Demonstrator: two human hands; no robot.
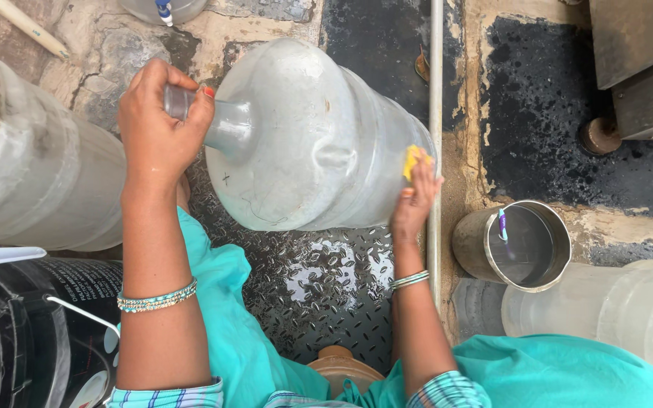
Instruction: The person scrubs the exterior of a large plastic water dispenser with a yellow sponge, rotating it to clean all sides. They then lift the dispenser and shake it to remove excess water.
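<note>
A large clear plastic water jug [307,136] lies on its side on a wet patterned metal plate [326,295]. My left hand [156,125] is closed around the jug's neck at its mouth. My right hand [415,200] presses a small yellow sponge [412,160] against the jug's lower side near its base.
Another big pale jug [32,166] lies at the left, above a black bucket [32,332]. A steel cup [519,245] holding water and a small brush stands at the right, with a further clear jug [606,310] below it. A thin metal pipe [436,91] runs vertically.
</note>
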